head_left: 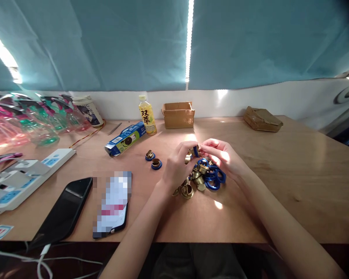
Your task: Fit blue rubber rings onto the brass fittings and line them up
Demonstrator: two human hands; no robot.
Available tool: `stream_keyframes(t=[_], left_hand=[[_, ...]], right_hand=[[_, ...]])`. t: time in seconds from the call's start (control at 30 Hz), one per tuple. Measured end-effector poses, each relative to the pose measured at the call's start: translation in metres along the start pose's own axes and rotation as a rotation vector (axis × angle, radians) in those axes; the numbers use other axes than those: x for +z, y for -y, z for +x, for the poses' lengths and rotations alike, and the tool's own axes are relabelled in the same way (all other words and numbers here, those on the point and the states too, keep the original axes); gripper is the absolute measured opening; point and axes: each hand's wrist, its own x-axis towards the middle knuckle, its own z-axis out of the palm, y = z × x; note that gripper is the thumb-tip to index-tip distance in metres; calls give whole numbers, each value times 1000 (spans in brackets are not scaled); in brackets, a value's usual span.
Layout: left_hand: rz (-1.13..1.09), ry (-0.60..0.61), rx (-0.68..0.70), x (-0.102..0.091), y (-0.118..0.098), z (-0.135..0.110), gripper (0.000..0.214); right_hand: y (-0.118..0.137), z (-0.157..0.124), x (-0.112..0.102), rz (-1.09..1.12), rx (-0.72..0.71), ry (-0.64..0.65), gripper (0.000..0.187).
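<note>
My left hand (178, 162) is closed, thumb and fingers pinching a brass fitting with a blue ring (196, 151) above a small pile. From the other side, my right hand (223, 157) meets the same piece with its fingertips pinched at the ring. Under the hands lie several brass fittings (197, 179), partly covered by the left hand. Blue plastic rings (212, 181) are heaped at the pile's right side, below my right hand. Left of the pile, two brass fittings wearing blue rings (156, 164) rest apart on the table.
Behind stand an open cardboard box (178, 118), a yellow drink bottle (147, 116) and a blue carton (125, 139). A crumpled cardboard packet (262, 119) lies back right. Two phones (65, 207), a power strip (31, 180), a cup (88, 111) and several spray bottles (37, 130) occupy the left.
</note>
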Motion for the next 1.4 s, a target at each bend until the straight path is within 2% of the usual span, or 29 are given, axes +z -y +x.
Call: stream_keyframes(t=[0.33, 0.47, 0.6, 0.9, 1.13, 1.4], left_hand=[[9, 2, 39, -2, -5, 2, 39], [10, 0, 32, -2, -4, 1, 38], [10, -10, 28, -3, -4, 0, 39], [16, -16, 38, -4, -5, -1, 39], [23, -29, 45, -4, -3, -2, 37], [40, -53, 45, -3, -4, -4, 38]], right_hand=[[7, -2, 2, 17, 11, 30, 14], [6, -1, 6, 37, 33, 1, 19], [6, -1, 8, 39, 23, -30, 21], [3, -4, 8, -2, -49, -3, 17], [6, -8, 14, -62, -66, -67, 17], [7, -7, 16, -81, -68, -31, 17]])
